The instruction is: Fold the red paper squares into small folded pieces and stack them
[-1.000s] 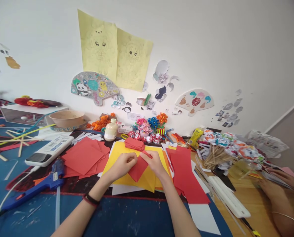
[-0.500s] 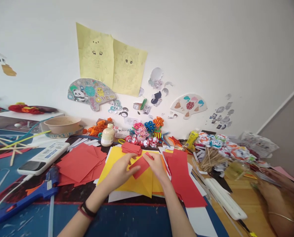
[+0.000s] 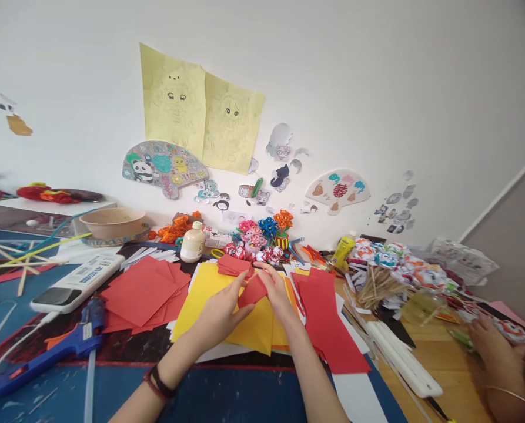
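Between my two hands is a small piece of red paper [image 3: 254,289], held above yellow sheets [image 3: 200,299]. My left hand [image 3: 222,305] grips its left side, thumb below and fingers along the upper edge. On the right side, my right hand [image 3: 277,291] has its fingers bent over the paper's edge. Just behind them lies a small stack of red paper pieces [image 3: 233,265]. Larger red squares [image 3: 143,291] are piled to the left, and long red sheets [image 3: 328,323] lie to the right.
A blue glue gun [image 3: 68,346] and a white power strip [image 3: 79,282] lie at left. A cream bottle [image 3: 192,242] stands behind the paper. Another white power strip [image 3: 403,355] lies at right, near another person's hand [image 3: 494,341]. Wooden sticks [image 3: 379,285] are bundled at back right.
My left hand has closed in on the red paper, and my right fingers have shifted over its edge. The paper has turned a little. At right, the other person's hand has moved.
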### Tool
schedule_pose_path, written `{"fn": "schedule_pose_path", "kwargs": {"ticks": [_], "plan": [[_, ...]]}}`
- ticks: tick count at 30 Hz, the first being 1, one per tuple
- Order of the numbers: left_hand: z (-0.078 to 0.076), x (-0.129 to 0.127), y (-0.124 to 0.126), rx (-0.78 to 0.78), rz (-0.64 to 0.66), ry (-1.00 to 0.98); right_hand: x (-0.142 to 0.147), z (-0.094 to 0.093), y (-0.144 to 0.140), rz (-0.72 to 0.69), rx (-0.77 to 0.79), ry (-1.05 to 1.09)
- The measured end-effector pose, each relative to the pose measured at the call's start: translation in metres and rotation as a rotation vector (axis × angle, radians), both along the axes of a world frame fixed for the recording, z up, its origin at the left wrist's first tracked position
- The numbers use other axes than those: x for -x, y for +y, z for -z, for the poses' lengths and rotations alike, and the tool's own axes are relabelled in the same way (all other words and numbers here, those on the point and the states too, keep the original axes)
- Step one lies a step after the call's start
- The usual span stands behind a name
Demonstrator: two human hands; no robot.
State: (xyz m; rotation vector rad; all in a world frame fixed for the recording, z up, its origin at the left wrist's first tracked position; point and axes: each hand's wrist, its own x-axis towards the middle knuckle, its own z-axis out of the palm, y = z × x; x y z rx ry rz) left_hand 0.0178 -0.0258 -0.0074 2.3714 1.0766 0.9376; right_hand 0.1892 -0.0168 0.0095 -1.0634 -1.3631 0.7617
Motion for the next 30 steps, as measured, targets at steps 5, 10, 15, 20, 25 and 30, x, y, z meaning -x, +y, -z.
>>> {"fn": "schedule_pose_path", "kwargs": {"ticks": [5,10,15,20,25,30], "plan": [[-0.009,-0.002,0.0,0.252,0.042,-0.239,0.0,-0.004,-0.005,-0.127,0.095,0.288],[-0.014,-0.002,-0.001,0.303,0.076,-0.341,0.006,-0.005,-0.006,-0.226,0.072,0.256],[-0.013,0.0,0.003,0.221,-0.135,-0.354,0.005,0.001,-0.005,-0.203,0.11,0.172],[-0.016,0.005,0.01,0.35,-0.146,-0.518,0.005,0.007,-0.006,-0.193,0.182,0.153],[-0.019,0.01,0.013,0.456,-0.034,-0.677,0.005,0.0,-0.013,-0.267,0.239,0.122],[-0.024,0.016,0.014,0.473,0.013,-0.599,0.003,-0.003,-0.015,-0.34,0.278,0.054]]}}
